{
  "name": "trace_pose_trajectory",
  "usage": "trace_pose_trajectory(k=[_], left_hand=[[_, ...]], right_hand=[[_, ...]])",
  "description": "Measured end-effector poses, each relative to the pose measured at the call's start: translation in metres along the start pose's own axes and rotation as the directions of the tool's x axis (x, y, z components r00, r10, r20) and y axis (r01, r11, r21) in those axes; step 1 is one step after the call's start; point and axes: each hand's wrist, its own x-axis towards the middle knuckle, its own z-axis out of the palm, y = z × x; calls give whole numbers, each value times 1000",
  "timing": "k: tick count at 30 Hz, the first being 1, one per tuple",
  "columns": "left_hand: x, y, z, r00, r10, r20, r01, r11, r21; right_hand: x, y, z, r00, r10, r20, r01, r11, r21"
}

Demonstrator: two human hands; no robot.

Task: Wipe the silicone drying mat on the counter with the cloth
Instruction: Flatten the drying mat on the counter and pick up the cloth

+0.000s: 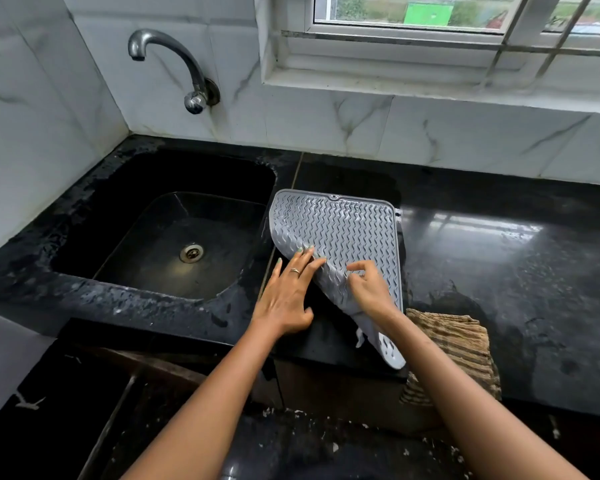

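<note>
A grey silicone drying mat [347, 230] with wavy ridges lies on the black counter [499, 271] just right of the sink. Its near left part is folded up and over, so the dimpled underside shows near the counter's front edge. My right hand [369, 289] pinches the folded edge of the mat. My left hand [290, 296] has its fingers spread, with the fingertips touching the lifted fold from the left. A brown striped cloth [461, 351] lies on the counter edge to the right of my right forearm, in neither hand.
A black sink [94, 216] with a metal drain [191, 253] sits to the left under a chrome wall tap [174, 64]. Marble-look tiles line the wall and a window is above. The counter looks wet in patches, and its front edge is close to my arms.
</note>
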Motion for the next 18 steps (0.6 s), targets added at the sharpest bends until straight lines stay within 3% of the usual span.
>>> trace_pose_trajectory(k=[4,7,10,12,14,18], left_hand=[[6,0,1,998,-32,59,25,993,116],[19,6,-2,999,-14,49,4,980,200],[34,14,-10,995,14,94,-28,989,146],[42,17,-16,996,29,81,-35,997,73],[47,18,-22,998,58,28,-57,998,-5],[59,22,-35,995,90,-41,-92,994,-61]], right_hand=[[4,5,-8,998,67,6,-67,991,113],[-1,7,-4,999,-6,48,2,997,81],[-6,5,3,990,-106,90,98,991,94],[-8,4,1,966,-254,56,260,953,-157],[-12,3,-6,894,-443,65,418,774,-476],[-18,5,-23,818,-554,158,460,464,-757]])
